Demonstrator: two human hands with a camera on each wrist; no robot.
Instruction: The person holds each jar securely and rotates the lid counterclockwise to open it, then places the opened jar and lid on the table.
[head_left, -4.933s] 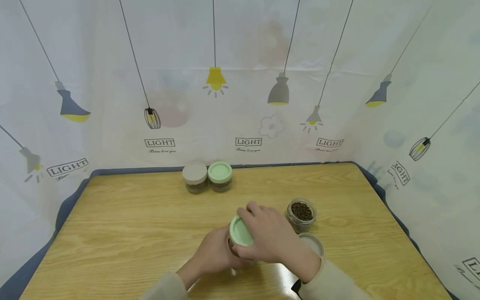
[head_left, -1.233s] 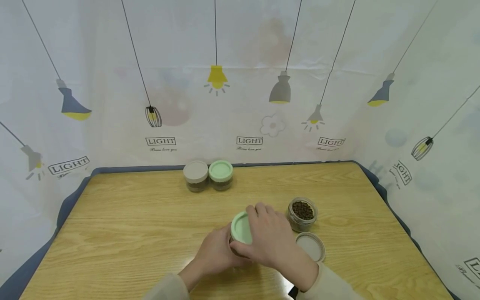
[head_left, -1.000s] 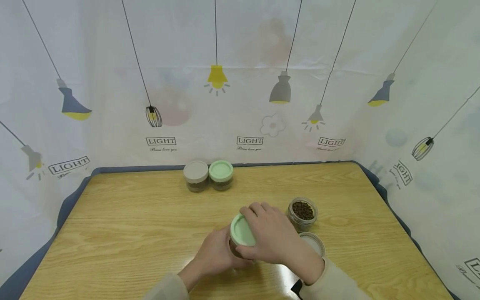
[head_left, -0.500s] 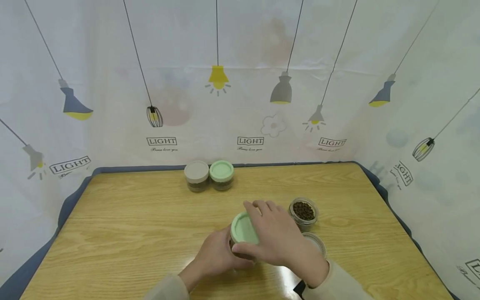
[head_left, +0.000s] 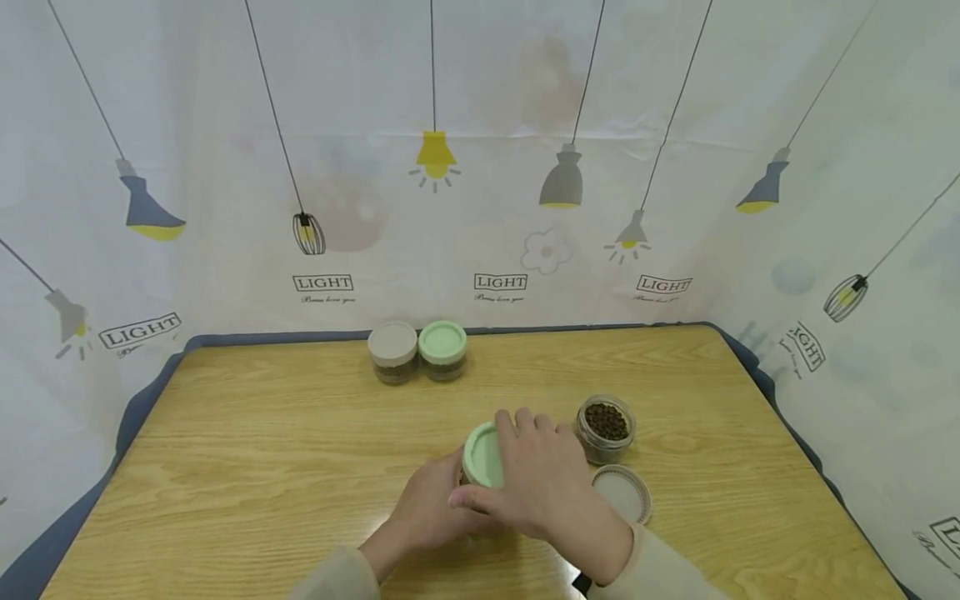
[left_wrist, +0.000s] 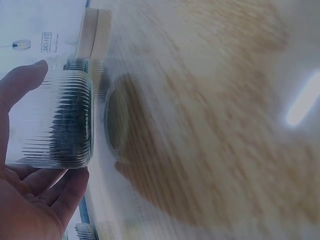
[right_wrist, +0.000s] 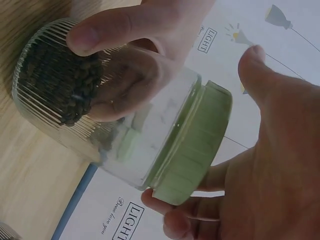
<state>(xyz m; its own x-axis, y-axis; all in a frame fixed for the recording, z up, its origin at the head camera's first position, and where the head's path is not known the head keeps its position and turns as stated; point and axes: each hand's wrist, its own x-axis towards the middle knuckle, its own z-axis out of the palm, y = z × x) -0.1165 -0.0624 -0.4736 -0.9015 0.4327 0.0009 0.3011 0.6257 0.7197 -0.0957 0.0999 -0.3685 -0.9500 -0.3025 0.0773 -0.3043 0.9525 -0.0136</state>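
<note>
My left hand (head_left: 435,504) grips a ribbed clear jar (left_wrist: 70,120) between thumb and fingers; dark granules fill its base. A pale green screw lid (head_left: 483,457) sits on the jar's mouth. Over the lid's right half lies my right hand (head_left: 543,479). In the right wrist view that hand is spread: its thumb (right_wrist: 256,60) stands off the green rim, while its fingertips (right_wrist: 155,201) touch the lid's lower edge. The jar leans in that view.
To the right stands an uncovered jar (head_left: 604,450) of brown granules, a grey lid (head_left: 622,493) lying in front of it. Two lidded jars, one grey-topped (head_left: 392,343) and one green-topped (head_left: 442,340), stand at the back edge of the wooden table (head_left: 262,450).
My right hand turns back and forth over the green lid, its thumb now lifted away from the rim. My left hand keeps its grip; the other jars stay put.
</note>
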